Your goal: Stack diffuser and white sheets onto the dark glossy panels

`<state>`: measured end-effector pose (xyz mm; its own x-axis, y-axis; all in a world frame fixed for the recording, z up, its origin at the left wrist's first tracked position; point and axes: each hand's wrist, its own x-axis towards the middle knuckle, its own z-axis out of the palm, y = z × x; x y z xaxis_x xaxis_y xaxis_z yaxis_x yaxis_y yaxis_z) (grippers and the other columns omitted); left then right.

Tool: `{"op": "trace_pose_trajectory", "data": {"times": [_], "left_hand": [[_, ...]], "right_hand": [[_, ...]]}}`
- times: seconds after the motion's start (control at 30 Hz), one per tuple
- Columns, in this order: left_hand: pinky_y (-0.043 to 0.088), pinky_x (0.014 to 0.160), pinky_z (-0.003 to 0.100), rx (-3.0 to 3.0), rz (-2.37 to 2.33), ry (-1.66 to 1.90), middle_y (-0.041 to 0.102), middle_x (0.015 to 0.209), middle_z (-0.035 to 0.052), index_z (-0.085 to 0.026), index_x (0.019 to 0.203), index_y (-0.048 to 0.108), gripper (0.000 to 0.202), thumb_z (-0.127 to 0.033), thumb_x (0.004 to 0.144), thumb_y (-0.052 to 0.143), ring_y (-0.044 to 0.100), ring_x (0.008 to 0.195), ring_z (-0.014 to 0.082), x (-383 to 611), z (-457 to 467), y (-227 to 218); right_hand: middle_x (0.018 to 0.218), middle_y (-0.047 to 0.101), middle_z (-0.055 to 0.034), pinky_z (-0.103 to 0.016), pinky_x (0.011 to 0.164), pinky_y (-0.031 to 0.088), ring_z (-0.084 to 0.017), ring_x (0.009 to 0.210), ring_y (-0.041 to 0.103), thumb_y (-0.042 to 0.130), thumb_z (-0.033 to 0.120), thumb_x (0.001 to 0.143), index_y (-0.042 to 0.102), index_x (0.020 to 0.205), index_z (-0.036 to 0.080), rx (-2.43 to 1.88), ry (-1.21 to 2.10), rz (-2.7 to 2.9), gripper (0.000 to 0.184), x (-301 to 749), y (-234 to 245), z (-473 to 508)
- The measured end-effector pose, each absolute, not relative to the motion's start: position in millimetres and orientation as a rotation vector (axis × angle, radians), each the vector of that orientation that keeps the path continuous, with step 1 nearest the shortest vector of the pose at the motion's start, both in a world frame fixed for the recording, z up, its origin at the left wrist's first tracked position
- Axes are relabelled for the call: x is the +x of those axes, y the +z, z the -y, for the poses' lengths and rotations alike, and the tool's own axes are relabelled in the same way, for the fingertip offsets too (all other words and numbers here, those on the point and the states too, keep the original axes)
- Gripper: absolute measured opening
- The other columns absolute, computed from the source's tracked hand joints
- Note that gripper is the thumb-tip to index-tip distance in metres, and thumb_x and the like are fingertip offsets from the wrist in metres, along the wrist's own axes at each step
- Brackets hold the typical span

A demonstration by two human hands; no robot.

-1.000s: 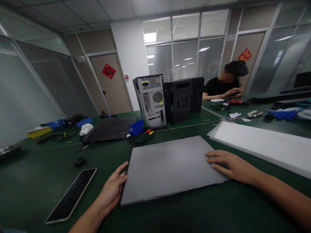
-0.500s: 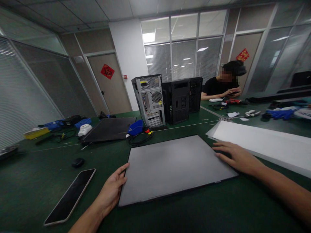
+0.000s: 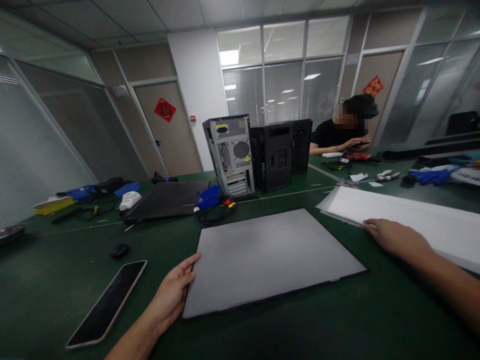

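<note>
A flat grey panel (image 3: 273, 260) with a thin black frame lies in front of me on the green table. My left hand (image 3: 175, 290) grips its left edge, thumb on the top face and fingers along the side. To the right rests a stack of long white sheets (image 3: 408, 212), its near left corner showing a few thin, see-through layers. My right hand (image 3: 397, 237) is at the near edge of these sheets, fingers drawn together on the edge; how many layers they pinch is hidden. It is apart from the panel.
A phone (image 3: 108, 302) and a black mouse (image 3: 119, 251) lie at left. Behind the panel are a blue tool (image 3: 208, 197) with cable, a dark flat panel (image 3: 168, 200) and computer cases (image 3: 234, 155). A person (image 3: 345, 125) sits across the table, near pliers (image 3: 388, 175) and blue gloves (image 3: 431, 176).
My right hand has left the grey panel's right edge and moved right to the white sheets, its fingers drawing together. My left hand and the panel have stayed in place.
</note>
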<state>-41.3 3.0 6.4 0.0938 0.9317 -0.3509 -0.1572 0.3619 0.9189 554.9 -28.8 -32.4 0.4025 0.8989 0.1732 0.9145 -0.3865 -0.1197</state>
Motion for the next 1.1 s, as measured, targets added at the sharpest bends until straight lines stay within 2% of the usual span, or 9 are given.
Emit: {"op": "trace_pose_trajectory", "data": {"times": [0.2,0.4,0.5,0.57,0.67,0.8,0.9,1.0,1.1], "left_hand": [[0.055,0.071,0.032,0.85,-1.189,0.97,0.067,0.112,0.0144,-0.017,0.138,0.04,0.063,-0.005,0.077,0.055,0.07,0.075,0.0189,-41.9,-2.5,5.7],[0.055,0.07,0.033,0.844,-1.188,0.962,0.066,0.114,0.0153,-0.016,0.139,0.038,0.063,-0.007,0.079,0.055,0.07,0.073,0.0189,-40.8,-3.2,6.1],[0.054,0.071,0.031,0.852,-1.164,0.972,0.065,0.118,0.0154,-0.016,0.138,0.038,0.062,-0.007,0.078,0.056,0.07,0.079,0.0193,-42.0,-4.4,3.2],[0.054,0.071,0.031,0.849,-1.152,0.978,0.064,0.121,0.0151,-0.016,0.137,0.039,0.064,-0.005,0.077,0.056,0.07,0.084,0.0202,-42.9,-5.0,1.6],[0.054,0.071,0.031,0.847,-1.142,0.974,0.061,0.125,0.0154,-0.016,0.137,0.039,0.067,-0.002,0.075,0.056,0.069,0.087,0.0211,-43.6,-5.7,1.0],[0.054,0.073,0.032,0.832,-1.139,0.978,0.061,0.126,0.0156,-0.016,0.138,0.039,0.07,-0.003,0.073,0.058,0.069,0.089,0.0224,-43.2,-6.0,2.0],[0.055,0.074,0.033,0.826,-1.125,0.99,0.061,0.127,0.0157,-0.017,0.139,0.039,0.072,-0.004,0.072,0.06,0.068,0.094,0.0242,-43.8,-5.6,1.5],[0.055,0.073,0.033,0.852,-1.098,0.994,0.06,0.127,0.0163,-0.019,0.139,0.039,0.072,-0.006,0.072,0.063,0.069,0.092,0.0252,-45.3,-5.6,-0.6],[0.056,0.071,0.034,0.867,-1.089,1.009,0.061,0.125,0.0165,-0.019,0.138,0.039,0.073,-0.007,0.071,0.065,0.07,0.09,0.0261,-46.3,-6.1,-2.5]], "right_hand": [[0.097,0.066,-0.0155,-0.043,0.056,0.045,-0.031,0.073,0.062,0.034,0.05,0.087,0.06,0.113,0.021,-2.317,-0.283,1.74,0.046,506.5,-7.7,39.0],[0.111,0.065,-0.0037,-0.038,0.082,0.05,-0.021,0.093,0.062,0.042,0.045,0.088,0.062,0.113,0.028,-1.802,-0.208,2.175,0.037,434.0,1.6,48.9],[0.116,0.063,-0.0037,-0.037,0.09,0.049,-0.02,0.102,0.06,0.045,0.042,0.089,0.06,0.119,0.03,-1.414,0.029,2.438,0.036,402.9,3.1,55.4],[0.124,0.059,-0.0035,-0.04,0.096,0.046,-0.022,0.111,0.056,0.05,0.045,0.087,0.054,0.129,0.031,-1.295,0.154,2.501,0.044,394.6,4.7,57.7],[0.134,0.051,-0.004,-0.045,0.102,0.041,-0.025,0.12,0.05,0.05,0.05,0.086,0.043,0.138,0.031,-1.458,0.083,2.36,0.056,405.1,4.8,54.3],[0.12,0.061,-0.0087,-0.053,0.095,0.043,-0.029,0.107,0.057,0.042,0.058,0.086,0.06,0.122,0.024,-1.807,-0.159,2.162,0.052,438.7,-1.0,43.0],[0.113,0.064,-0.0075,-0.053,0.092,0.045,-0.028,0.101,0.059,0.041,0.059,0.086,0.066,0.112,0.024,-1.831,-0.148,2.196,0.05,449.7,-4.8,39.6],[0.123,0.06,-0.0026,-0.049,0.099,0.043,-0.025,0.112,0.055,0.04,0.056,0.089,0.062,0.12,0.029,-1.771,-0.028,2.246,0.047,442.6,-4.7,41.6],[0.137,0.049,0.0001,-0.049,0.106,0.037,-0.025,0.127,0.044,0.042,0.053,0.09,0.053,0.13,0.032,-1.663,0.093,2.283,0.047,432.3,-3.0,43.5]]}}
